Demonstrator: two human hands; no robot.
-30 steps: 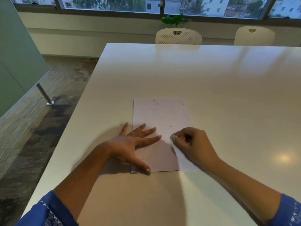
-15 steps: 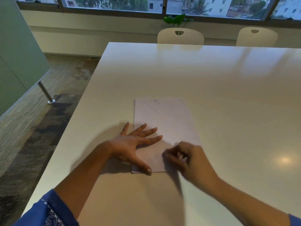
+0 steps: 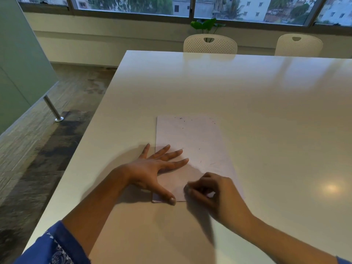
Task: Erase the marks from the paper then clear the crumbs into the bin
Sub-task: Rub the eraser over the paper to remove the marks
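Note:
A pale sheet of paper lies on the white table, with several small dark crumbs scattered over its far end and middle. My left hand lies flat with spread fingers on the paper's near left part, pressing it down. My right hand is over the paper's near right corner, fingers curled and pinching a small white eraser, which is mostly hidden and blurred by motion. No bin is in view.
Two white perforated chairs stand at the table's far edge, a green plant behind them. The table's left edge drops to a dark floor with a metal leg.
My right hand has slid toward me and to the left along the paper, from its middle right to its near edge. The left hand has stayed in place.

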